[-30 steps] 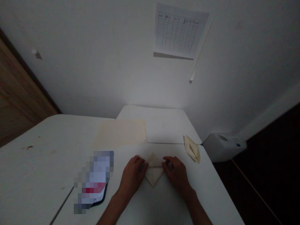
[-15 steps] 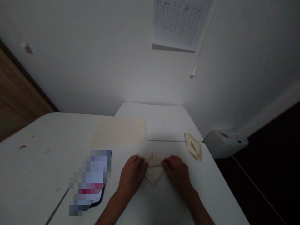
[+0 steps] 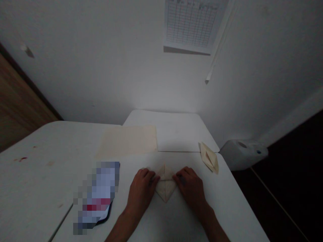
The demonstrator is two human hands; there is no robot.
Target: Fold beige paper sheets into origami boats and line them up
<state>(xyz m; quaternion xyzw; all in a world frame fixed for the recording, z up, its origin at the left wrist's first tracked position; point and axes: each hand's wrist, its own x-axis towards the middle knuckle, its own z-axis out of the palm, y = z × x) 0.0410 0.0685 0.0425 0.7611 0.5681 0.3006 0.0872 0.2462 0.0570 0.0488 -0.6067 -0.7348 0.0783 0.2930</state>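
A small cream sheet of paper, folded into a diamond (image 3: pixel 165 188), lies on the white table (image 3: pixel 191 215) with a crease across its middle and another running down it. My left hand (image 3: pixel 142 186) pinches its left corner between thumb and fingers. On the opposite side, the right corner is pinched by my right hand (image 3: pixel 189 183). Both corners are partly hidden under the fingertips. Beyond my right hand rests a second folded paper piece (image 3: pixel 210 158), pointed at its ends and with a raised fold.
A flat cream paper sheet (image 3: pixel 128 141) lies at the back left. Left of my hands is a phone (image 3: pixel 101 195) with a blurred-out screen. A printed chart (image 3: pixel 190 27) hangs on the wall (image 3: pixel 101 67). Beside the table's right edge stands a white plastic container (image 3: pixel 242 154).
Both hands keep hold of the diamond's side corners, with only tiny finger shifts. The view has shifted very slightly; everything else stays in place.
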